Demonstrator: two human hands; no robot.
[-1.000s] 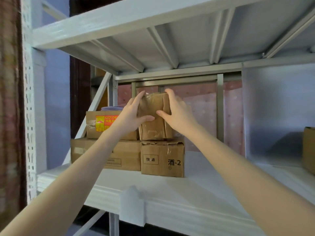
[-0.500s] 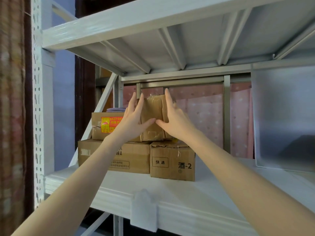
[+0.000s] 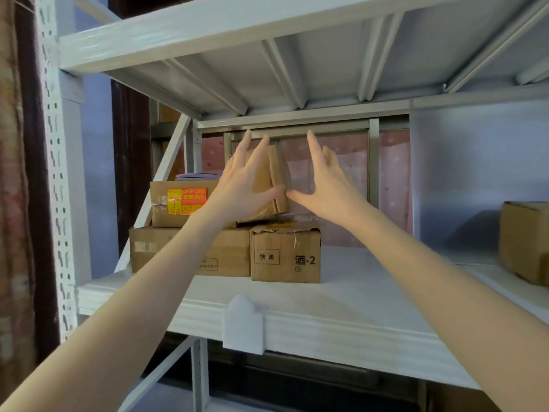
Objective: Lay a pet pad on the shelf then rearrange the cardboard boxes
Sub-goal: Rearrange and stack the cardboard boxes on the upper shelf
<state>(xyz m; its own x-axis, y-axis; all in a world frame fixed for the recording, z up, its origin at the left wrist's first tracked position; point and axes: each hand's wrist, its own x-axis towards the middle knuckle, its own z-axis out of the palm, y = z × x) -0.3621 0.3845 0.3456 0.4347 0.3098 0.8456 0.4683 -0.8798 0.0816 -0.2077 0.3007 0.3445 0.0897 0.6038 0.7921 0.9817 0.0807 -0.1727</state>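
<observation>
A white pet pad covers the shelf. On its left stand a wide cardboard box and a smaller box marked 酒-2, with a box bearing a KEEP DRY sticker on top of the wide one. A small taped box sits tilted on top of this stack. My left hand is spread flat against its front, thumb on its lower edge. My right hand is spread open just to its right, thumb tip near the box's corner, fingers off it.
Another cardboard box stands at the far right of the shelf. A flat purple item lies on the KEEP DRY box. The upper shelf hangs low overhead. A white upright post stands on the left.
Both hands have let go of the small box and spread their fingers. My right hand has moved off to the right, and the box now leans on the stack.
</observation>
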